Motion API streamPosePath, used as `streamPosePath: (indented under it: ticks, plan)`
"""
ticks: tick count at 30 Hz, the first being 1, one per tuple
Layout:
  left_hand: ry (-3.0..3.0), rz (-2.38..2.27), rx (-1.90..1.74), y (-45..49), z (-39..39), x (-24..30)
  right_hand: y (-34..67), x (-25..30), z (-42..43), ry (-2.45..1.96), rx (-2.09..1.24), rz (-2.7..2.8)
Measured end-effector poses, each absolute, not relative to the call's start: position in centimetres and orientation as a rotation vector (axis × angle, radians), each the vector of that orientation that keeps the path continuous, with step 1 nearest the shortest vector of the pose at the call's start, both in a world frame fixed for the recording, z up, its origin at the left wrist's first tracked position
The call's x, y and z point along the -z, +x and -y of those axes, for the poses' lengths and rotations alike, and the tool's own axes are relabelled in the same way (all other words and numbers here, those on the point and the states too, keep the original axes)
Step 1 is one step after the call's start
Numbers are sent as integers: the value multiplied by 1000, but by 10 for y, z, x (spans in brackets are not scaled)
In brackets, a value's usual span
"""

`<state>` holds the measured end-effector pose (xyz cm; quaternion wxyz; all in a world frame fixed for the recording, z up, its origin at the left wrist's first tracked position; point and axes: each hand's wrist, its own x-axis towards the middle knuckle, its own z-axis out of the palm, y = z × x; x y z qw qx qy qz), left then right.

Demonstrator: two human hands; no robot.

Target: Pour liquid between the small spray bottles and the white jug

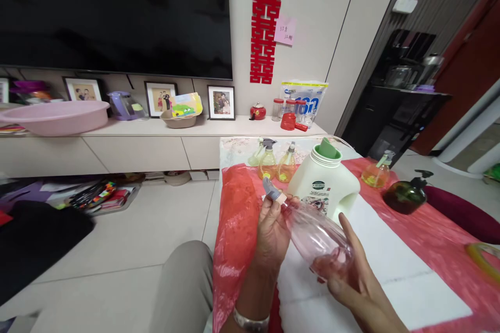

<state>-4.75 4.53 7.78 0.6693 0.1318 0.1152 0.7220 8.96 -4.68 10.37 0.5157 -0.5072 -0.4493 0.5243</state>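
A transparent pink spray bottle (318,237) is tilted above the table, its grey-and-beige spray head (274,191) pointing up and to the left. My left hand (273,229) is closed around its neck, just under the head. Around the wide base curls my right hand (351,281), thumb in front and fingers on the far side. No liquid shows inside the bottle. Right behind it stands a large cream detergent jug (332,179) with a green spout (328,148) in its open mouth. A white sheet (406,270) lies below my hands.
Spray bottles with yellow liquid stand at the table's back (287,166) and right (377,171). A dark green pump bottle (406,195) is near the right edge, with a tape roll (484,260) closer. Red plastic sheeting (236,229) covers the table. Behind is a cabinet (136,151).
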Motion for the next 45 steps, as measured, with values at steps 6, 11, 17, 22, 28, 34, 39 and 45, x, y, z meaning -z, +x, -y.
streamPosePath:
  ticks: [6,11,17,22,28,34,39,45]
  plan:
    - [324,-247,-1618,-49,-46,-74,97,-96,44,-1157,-1520,947]
    - [299,-230,-1636,-45,-47,-75,104,-88,36,-1178,-1431,802]
    - [350,-203,-1643,-42,-46,-76,101,-95,42,-1412,-920,1098]
    - [318,-211,-1670,-46,-48,-74,106,-87,43,-1475,-679,1285]
    - [279,-212,-1670,-48,-50,-73,114,-72,47,-1359,-828,1355]
    - [293,-214,-1660,-44,-47,-77,99,-74,52,-1468,-202,1704]
    - [308,-199,-1629,-42,-46,-76,117,-65,43,-1382,-88,1781]
    - [321,-191,-1578,-42,-43,-76,119,-65,46,-1313,-298,1687]
